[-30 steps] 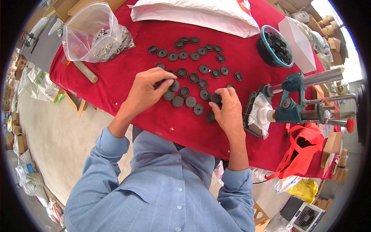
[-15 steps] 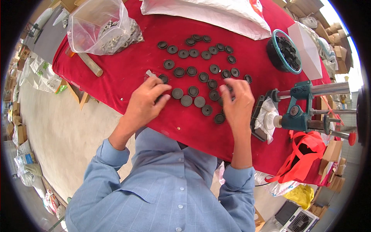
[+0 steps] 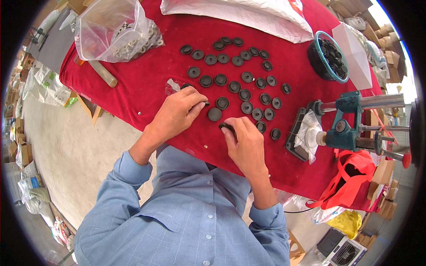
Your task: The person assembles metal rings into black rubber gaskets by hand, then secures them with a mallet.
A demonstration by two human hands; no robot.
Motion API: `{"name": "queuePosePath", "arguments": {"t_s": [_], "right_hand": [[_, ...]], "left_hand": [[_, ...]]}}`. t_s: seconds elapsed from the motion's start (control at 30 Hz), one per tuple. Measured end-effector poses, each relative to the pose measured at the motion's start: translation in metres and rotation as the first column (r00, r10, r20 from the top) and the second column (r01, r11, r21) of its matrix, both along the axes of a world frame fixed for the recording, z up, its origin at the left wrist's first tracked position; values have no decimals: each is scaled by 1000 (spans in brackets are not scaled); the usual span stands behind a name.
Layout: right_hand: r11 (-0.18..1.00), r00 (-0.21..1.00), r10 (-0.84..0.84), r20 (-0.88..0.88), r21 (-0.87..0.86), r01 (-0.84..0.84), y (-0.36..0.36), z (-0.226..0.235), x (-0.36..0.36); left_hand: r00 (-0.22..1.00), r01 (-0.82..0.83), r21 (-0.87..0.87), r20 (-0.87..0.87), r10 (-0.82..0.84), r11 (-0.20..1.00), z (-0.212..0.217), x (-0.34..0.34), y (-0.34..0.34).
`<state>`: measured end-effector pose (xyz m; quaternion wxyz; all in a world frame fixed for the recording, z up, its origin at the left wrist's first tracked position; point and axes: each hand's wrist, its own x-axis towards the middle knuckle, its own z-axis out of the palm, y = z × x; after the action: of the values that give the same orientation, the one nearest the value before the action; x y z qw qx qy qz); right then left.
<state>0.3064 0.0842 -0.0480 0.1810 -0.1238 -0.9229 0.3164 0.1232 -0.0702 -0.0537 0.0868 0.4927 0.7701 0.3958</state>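
Observation:
Both of my hands work at the near side of a red-covered table. My left hand [image 3: 176, 112] pinches a black disc [image 3: 206, 103] between thumb and fingertips; only its edge shows. To the right and nearer me, my right hand [image 3: 247, 145] grips another black disc [image 3: 226, 127], tilted between thumb and forefinger. A smooth-faced black disc [image 3: 214, 114] lies between the hands, with a rimmed disc [image 3: 222, 103] just beyond it. Several more round black discs [image 3: 234, 87] with raised rims and centre hubs are scattered farther out. One disc [image 3: 186, 86] is partly hidden behind my left hand.
A teal-rimmed tub [image 3: 316, 62] of black parts stands at the right beside a white box [image 3: 353, 57]. Nearer is a green hand press [image 3: 348, 116]. A clear bag [image 3: 95, 42] of metal rings, a wooden handle [image 3: 104, 74] and a white sack [image 3: 239, 17] lie at the far side.
My right hand has moved left and nearer me, and now grips a disc. My left hand has shifted right and closed on one. Two smooth-faced discs have left their places on the cloth.

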Motion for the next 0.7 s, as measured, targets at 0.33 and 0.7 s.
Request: {"name": "queuePosePath", "arguments": {"t_s": [0.33, 0.7], "right_hand": [[963, 995, -101, -4, 249, 99, -24, -11, -27], [999, 994, -46, 96, 20, 44, -25, -7, -33]], "left_hand": [[999, -53, 17, -4, 53, 998, 0, -2, 0], [967, -223, 34, -118, 226, 974, -4, 9, -36]]}}
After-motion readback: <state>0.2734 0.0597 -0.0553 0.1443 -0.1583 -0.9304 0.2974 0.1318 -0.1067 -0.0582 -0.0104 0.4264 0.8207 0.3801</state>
